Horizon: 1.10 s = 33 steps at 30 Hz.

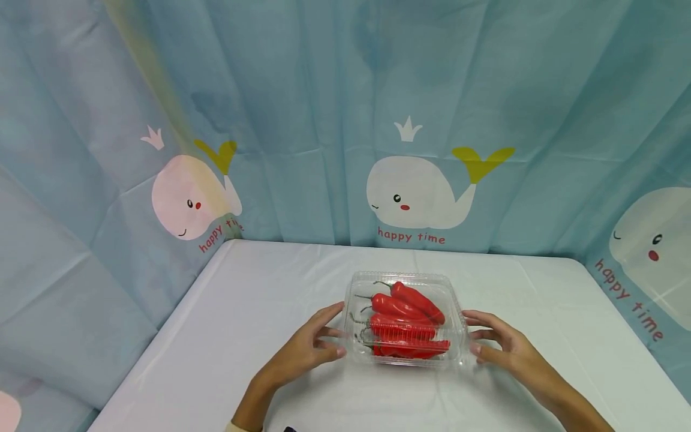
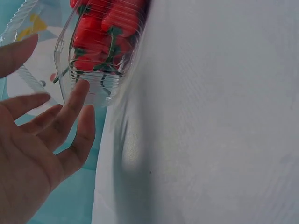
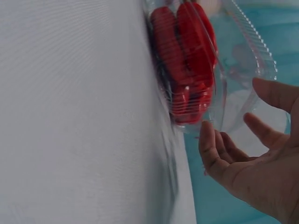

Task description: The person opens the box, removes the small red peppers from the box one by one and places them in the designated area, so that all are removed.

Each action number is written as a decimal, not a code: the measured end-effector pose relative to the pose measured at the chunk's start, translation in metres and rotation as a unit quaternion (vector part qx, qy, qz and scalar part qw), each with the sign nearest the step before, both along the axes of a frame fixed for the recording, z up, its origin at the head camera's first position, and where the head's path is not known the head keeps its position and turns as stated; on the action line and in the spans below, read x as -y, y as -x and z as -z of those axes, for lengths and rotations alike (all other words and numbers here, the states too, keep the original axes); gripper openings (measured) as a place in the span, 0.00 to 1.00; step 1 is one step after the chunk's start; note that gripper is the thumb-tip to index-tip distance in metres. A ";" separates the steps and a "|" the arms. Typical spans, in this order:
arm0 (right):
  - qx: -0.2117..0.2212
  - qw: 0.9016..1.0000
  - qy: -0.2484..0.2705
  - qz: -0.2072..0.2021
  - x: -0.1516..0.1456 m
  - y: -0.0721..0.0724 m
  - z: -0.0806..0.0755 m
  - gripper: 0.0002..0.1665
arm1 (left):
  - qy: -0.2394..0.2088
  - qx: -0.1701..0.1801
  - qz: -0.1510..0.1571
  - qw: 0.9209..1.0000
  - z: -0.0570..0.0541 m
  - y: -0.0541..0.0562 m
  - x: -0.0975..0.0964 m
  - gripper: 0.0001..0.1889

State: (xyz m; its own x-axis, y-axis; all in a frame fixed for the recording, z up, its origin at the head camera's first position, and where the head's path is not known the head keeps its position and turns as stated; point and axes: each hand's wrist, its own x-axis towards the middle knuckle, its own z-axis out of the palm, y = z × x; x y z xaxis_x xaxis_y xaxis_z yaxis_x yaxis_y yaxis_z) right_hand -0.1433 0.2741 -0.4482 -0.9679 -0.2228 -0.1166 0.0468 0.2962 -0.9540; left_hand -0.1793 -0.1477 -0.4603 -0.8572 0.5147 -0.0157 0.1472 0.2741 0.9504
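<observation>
A clear plastic clamshell box (image 1: 407, 282) sits on the white table, holding several red peppers (image 1: 402, 309) with thin green stems. The stems point toward the box's left side. My left hand (image 1: 308, 345) is at that side, its fingers spread and loosely bent, fingertips beside the plastic wall. On the opposite side my right hand (image 1: 502, 345) has its fingers slightly bent, tips close to the wall. Both wrist views show the left hand (image 2: 51, 135) and right hand (image 3: 252, 154) with nothing gripped. Whether the fingertips touch the plastic, I cannot tell.
The white tablecloth (image 1: 259, 288) spreads around the box. A light blue curtain (image 1: 324, 120) printed with white whales hangs behind the table and at both sides. A small dark object (image 1: 290, 429) shows at the bottom edge of the head view.
</observation>
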 end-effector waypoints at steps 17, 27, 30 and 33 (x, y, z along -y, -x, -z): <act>-0.082 0.996 0.020 -0.009 0.003 0.005 -0.004 0.33 | 0.066 -0.066 0.033 0.995 -0.009 0.016 -0.001 0.34; -0.084 0.996 0.013 0.006 0.004 0.012 -0.003 0.36 | 0.067 -0.047 0.033 0.996 -0.006 0.026 -0.007 0.34; -0.095 0.995 0.013 0.005 0.005 0.014 -0.002 0.37 | 0.067 -0.045 0.031 0.996 -0.003 0.029 -0.008 0.34; -0.110 0.994 0.012 0.001 0.006 0.016 -0.002 0.37 | 0.070 -0.040 0.031 0.996 -0.001 0.031 -0.008 0.33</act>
State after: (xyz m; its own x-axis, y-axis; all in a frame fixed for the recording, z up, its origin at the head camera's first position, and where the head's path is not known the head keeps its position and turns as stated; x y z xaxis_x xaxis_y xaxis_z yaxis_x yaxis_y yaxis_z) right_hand -0.1595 0.2681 -0.4461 -0.9698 -0.2207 0.1037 -0.1634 0.2726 -0.9482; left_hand -0.2102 -0.1397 -0.4588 -0.8247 0.5650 -0.0245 0.2413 0.3909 0.8882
